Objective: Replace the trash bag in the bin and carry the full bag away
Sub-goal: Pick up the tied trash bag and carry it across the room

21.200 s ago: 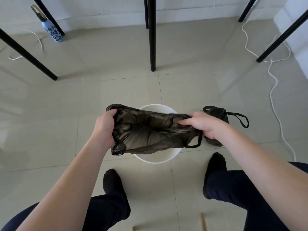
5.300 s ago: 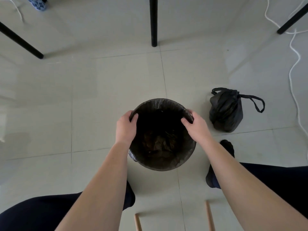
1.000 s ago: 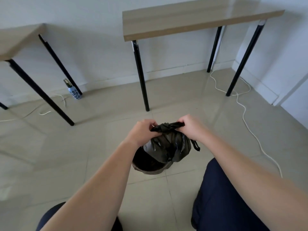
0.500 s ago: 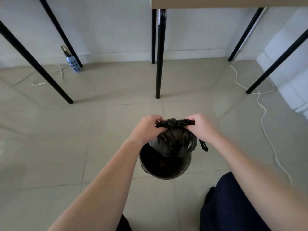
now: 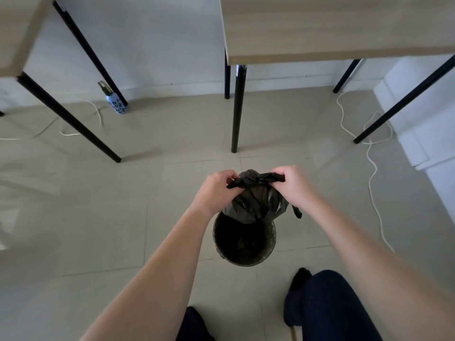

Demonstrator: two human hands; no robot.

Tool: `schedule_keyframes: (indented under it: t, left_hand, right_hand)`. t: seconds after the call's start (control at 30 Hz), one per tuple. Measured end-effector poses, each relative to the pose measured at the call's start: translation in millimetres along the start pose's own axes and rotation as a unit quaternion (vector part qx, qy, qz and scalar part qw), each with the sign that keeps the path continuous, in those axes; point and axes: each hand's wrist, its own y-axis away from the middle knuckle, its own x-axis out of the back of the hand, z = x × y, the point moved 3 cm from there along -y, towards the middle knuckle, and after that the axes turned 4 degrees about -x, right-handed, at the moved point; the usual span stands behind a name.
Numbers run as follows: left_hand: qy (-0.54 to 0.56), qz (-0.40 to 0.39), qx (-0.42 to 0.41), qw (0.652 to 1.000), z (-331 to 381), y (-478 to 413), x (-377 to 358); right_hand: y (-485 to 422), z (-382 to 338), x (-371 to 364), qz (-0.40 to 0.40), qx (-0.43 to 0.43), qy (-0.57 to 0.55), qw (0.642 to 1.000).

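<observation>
Head view: both hands pinch the gathered neck of a full black trash bag (image 5: 256,203), held above the lined bin (image 5: 243,239).
Left hand (image 5: 216,190) and right hand (image 5: 291,184) each clamp bunched plastic; pulling evenly outward should cinch the knot before carrying.

The full bag (image 5: 256,205) hangs above the bin (image 5: 246,263) — table (image 5: 320,28) behind, bottle (image 5: 117,104) far left.

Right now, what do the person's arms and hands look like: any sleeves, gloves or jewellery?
The left arm and right arm are bare as far as the view reaches: no sleeves, no gloves. The left hand and right hand show no rings, and neither wrist carries a watch or band. Below them are dark navy trousers and a black sock.
</observation>
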Motion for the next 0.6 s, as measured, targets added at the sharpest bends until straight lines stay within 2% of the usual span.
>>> schedule_keyframes:
  t: [0.3,0.6]
  left_hand:
    - [0.005,0.03,-0.012,0.999,153.8,83.5,164.6]
    - [0.012,0.06,-0.08,0.995,226.6,149.4,285.4]
  right_hand:
    - [97.4,-174.1,124.8,0.036,0.056,0.044,0.997]
    - [170.1,-295.6,181.4,0.078,0.104,0.052,0.99]
